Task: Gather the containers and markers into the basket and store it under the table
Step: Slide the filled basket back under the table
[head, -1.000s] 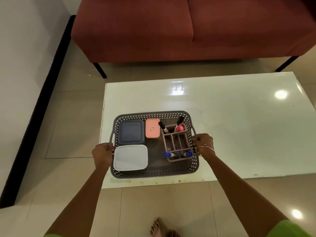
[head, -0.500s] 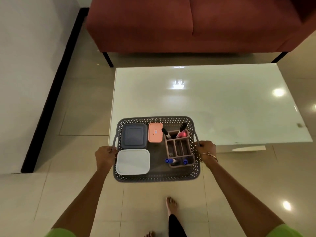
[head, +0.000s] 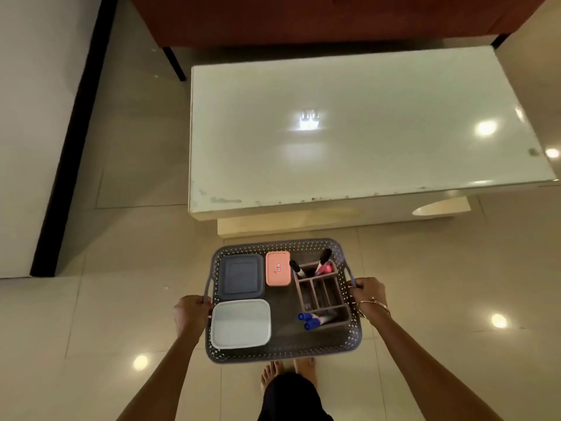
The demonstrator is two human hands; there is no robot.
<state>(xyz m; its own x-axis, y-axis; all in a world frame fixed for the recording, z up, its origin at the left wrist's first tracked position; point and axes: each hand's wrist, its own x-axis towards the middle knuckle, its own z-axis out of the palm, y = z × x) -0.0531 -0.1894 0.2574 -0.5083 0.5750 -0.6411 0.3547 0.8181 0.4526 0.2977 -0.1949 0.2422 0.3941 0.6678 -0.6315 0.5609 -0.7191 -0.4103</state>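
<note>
The grey perforated basket [head: 283, 354] hangs in the air over the floor, in front of the white table [head: 349, 126]. My left hand [head: 191, 314] grips its left handle and my right hand [head: 365, 294] grips its right handle. Inside lie a dark grey lidded container [head: 240, 276], a white lidded container [head: 241, 323] and a small pink container [head: 277, 268]. A brown divided organizer [head: 321, 294] on the right side holds black-capped markers [head: 323, 259] at the far end and blue-capped markers [head: 309, 320] at the near end.
A red sofa [head: 303, 19] stands behind the table. A white wall with a black skirting strip [head: 73, 132] runs along the left. My bare feet [head: 273, 375] stand on glossy tiles just under the basket. The table's base [head: 303, 221] shows below its near edge.
The basket has come off the table's near edge toward me and now hangs lower over the floor. I have stepped back, so the table lies farther ahead.
</note>
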